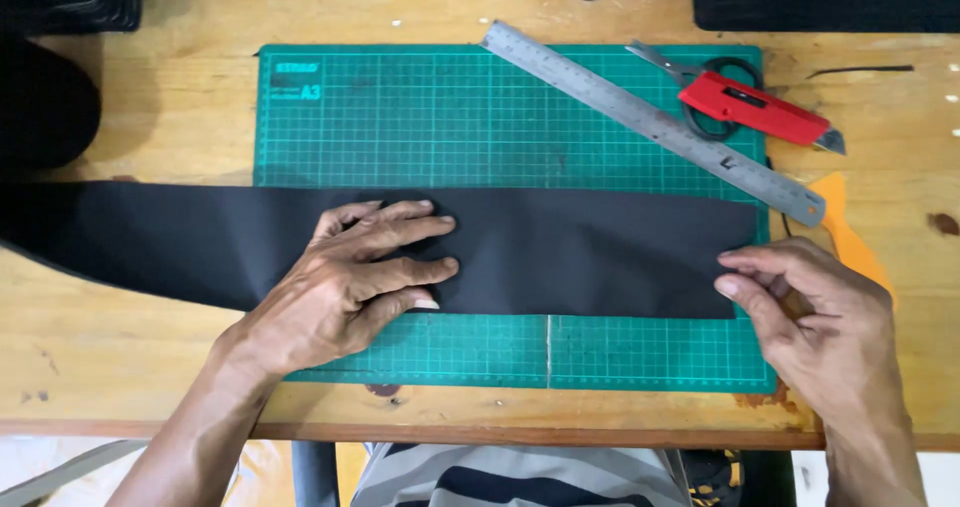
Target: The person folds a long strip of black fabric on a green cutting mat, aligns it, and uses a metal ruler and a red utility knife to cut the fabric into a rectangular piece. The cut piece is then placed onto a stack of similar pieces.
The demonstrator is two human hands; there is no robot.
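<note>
Wooden workbench (pixel 150 367) seen from above, with a green gridded cutting mat (pixel 400 117) laid flat at its centre. Long strip of black fabric (pixel 590 252) runs across the mat from the left edge of the view, where it overhangs the mat onto the bare wood, to a square-cut end near the mat's right border. Left hand (pixel 350 287) lies palm down on the strip near its middle, fingers spread and pressed flat against the cloth. Right hand (pixel 820 317) sits at the strip's right end, thumb and forefinger tips touching the cut edge; the other fingers are curled, and whether the edge is actually pinched cannot be told. Steel ruler (pixel 655 122) rests diagonally across the mat's upper right, clear of the fabric except near its lower tip. Red utility knife (pixel 765 112) lies over black-handled scissors (pixel 715 97) just beyond the ruler. Orange object (pixel 850 237) is partly hidden behind the right hand. Dark pads occupy both upper corners.
</note>
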